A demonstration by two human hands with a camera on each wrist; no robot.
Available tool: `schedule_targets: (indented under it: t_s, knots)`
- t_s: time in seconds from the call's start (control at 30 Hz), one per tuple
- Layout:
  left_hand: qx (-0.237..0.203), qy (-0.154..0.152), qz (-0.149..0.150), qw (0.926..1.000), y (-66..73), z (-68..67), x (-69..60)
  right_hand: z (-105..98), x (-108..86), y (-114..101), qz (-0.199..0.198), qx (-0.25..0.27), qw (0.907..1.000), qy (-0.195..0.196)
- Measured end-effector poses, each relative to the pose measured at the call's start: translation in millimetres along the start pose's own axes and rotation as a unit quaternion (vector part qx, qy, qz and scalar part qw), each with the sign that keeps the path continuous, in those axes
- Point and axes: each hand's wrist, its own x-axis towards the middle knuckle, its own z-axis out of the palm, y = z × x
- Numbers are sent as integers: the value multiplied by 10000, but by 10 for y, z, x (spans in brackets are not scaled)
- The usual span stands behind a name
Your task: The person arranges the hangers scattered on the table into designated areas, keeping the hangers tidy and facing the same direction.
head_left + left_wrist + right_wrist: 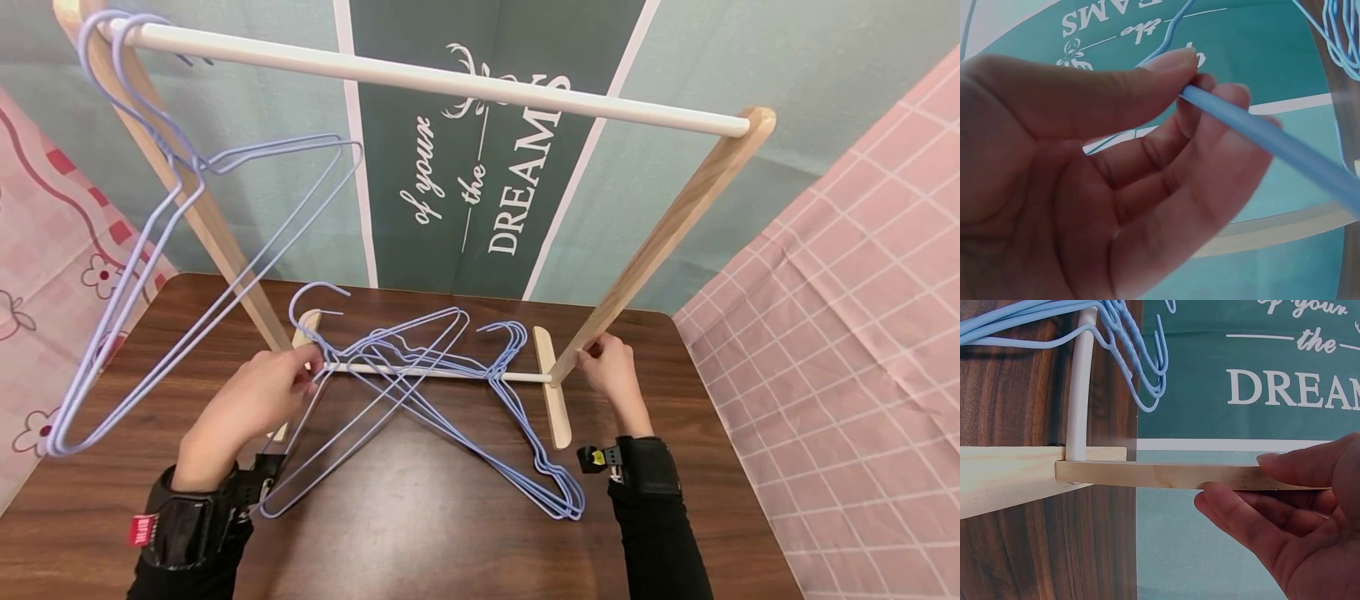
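My left hand [270, 392] pinches the wire of a light blue hanger [1254, 128] between thumb and fingers, low beside the left foot of a wooden clothes rack. My right hand [611, 371] grips the rack's right upright [660, 242] near its base, thumb on one side and fingers on the other in the right wrist view. Several blue hangers [491, 374] lie bunched across the rack's lower white bar [530, 377], hooks toward the back. Two more hangers [197, 162] hang from the left end of the top bar [450, 81].
The rack's right foot [553, 408] rests on a brown wood-grain table [420, 533]. Behind stands a green curtain [442, 167] with white lettering. Pink checked cloth [847, 317] covers the right side, and pink patterned cloth [52, 250] hangs at the left.
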Motion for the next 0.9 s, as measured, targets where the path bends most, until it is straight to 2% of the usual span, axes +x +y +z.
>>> schedule_targets:
  t_s: [0.27, 0.57, 0.7, 0.9]
  knots:
    - [172, 67, -107, 9998, 48, -63, 2, -4, -6, 5, 13, 25, 10000, -11]
    - [269, 298, -160, 9991, 100, -161, -18, -4, -5, 0, -38, 21, 10000, 20]
    - [313, 284, -354, 9985, 135, -223, -21, -9, -9, -8, -6, 41, 10000, 2]
    - [396, 464, -468, 9970, 186, -322, -46, -11, -14, -13, -23, 55, 10000, -10]
